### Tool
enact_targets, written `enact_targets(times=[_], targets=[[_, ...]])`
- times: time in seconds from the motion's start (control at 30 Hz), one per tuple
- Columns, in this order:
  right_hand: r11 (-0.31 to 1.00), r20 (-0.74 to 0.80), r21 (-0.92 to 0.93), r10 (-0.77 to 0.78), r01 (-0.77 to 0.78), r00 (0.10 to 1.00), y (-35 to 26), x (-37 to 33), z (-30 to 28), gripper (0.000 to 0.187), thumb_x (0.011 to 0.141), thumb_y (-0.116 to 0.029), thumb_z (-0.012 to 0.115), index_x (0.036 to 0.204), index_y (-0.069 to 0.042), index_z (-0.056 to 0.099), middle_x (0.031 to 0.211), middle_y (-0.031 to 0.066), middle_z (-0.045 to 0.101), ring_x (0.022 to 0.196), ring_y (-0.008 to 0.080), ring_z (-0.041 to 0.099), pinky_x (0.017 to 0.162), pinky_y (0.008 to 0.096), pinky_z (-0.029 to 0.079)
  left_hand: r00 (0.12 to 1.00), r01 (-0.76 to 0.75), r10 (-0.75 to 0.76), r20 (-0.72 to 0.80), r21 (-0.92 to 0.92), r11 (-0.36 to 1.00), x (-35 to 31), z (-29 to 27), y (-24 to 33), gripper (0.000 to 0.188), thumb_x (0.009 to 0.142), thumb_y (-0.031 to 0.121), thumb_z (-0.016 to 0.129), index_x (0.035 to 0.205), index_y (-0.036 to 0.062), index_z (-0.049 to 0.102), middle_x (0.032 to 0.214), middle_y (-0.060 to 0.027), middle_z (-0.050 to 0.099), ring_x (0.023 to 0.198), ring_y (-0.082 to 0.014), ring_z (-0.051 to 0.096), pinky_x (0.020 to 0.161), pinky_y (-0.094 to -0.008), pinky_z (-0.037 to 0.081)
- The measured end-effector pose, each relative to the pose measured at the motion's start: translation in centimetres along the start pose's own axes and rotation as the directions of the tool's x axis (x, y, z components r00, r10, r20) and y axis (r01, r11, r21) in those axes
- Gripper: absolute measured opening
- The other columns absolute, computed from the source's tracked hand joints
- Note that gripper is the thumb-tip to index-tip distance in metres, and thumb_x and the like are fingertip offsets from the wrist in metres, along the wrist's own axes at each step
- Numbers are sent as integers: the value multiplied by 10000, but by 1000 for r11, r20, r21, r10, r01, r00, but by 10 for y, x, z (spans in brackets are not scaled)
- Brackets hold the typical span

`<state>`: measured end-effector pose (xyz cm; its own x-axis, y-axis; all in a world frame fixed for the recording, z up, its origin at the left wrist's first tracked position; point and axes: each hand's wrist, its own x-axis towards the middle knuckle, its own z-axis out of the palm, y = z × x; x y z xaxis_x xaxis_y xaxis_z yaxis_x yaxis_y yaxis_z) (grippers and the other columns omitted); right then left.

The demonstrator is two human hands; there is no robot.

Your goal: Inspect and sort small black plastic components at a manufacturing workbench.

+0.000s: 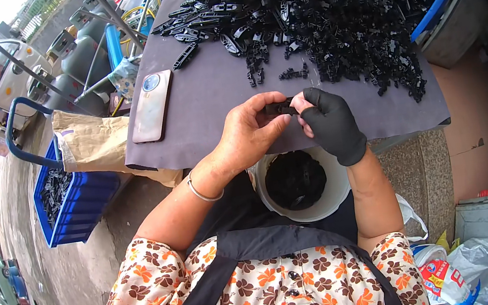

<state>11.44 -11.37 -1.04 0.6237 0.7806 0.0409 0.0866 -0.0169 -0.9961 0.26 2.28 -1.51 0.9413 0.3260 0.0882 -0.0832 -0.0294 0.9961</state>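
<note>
My left hand (251, 128), bare and with a bangle at the wrist, pinches one end of a small black plastic part (279, 108) over the table's near edge. On its other end are the fingertips of my right hand (332, 124), which wears a black fingerless glove. Fingers cover much of the part, so its full shape is hidden. Just below both hands, a white bucket (337, 184) stands between my knees with black pieces (295, 179) inside. Beyond the hands, a large heap of black plastic parts (324, 10) covers the far side of the table.
A phone (152, 109) lies on the grey-covered table (204, 89), at the left. Beside the table stand a blue crate (79, 203) of black parts and brown paper (92, 139). Gas cylinders (65, 53) are further back. A blue-rimmed bin (446, 15) borders the right; plastic bags (466, 271) lie lower right.
</note>
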Motion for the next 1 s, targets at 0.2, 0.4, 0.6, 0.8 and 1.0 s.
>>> enact_targets(times=[0.2,0.4,0.6,0.8,1.0], targets=[[827,-161,-469,-424,309,891,10,3,9,53,880,-67,562,859,-19,572,640,28,541,569,91,511,513,260,414,999,-4,10,-52,126,992,-1,1,2,294,867,68,630,1140,-10,555,954,-18,632,804,-66,575,730,-207,487],[682,-6,-537,-591,496,807,-4,-1,6,90,802,-39,637,873,-18,586,728,115,589,624,232,582,570,323,459,998,57,-59,-17,-73,996,-1,-7,9,300,867,100,638,1132,-18,561,889,-31,644,763,-77,585,701,-206,490],[456,221,-649,-653,609,724,-10,-2,-2,120,760,-92,654,864,-52,608,812,102,595,702,300,596,588,368,484,994,107,-107,2,-83,991,-7,-15,15,285,858,108,651,1101,-23,582,886,-48,649,754,-89,594,680,-207,486],[414,272,-641,-666,647,695,-11,-1,-6,113,754,-101,659,844,-60,605,807,81,578,708,277,587,590,361,486,989,143,-144,32,20,990,-7,-15,16,289,852,150,664,1073,-24,597,816,-37,643,717,-68,586,632,-212,496],[396,277,-654,-667,644,692,-7,-1,-3,116,746,-97,662,839,-62,601,811,76,572,703,271,587,589,361,487,990,139,-138,13,-75,988,-9,-15,16,262,831,121,683,1044,-11,609,818,-22,643,714,-59,580,632,-213,493]])
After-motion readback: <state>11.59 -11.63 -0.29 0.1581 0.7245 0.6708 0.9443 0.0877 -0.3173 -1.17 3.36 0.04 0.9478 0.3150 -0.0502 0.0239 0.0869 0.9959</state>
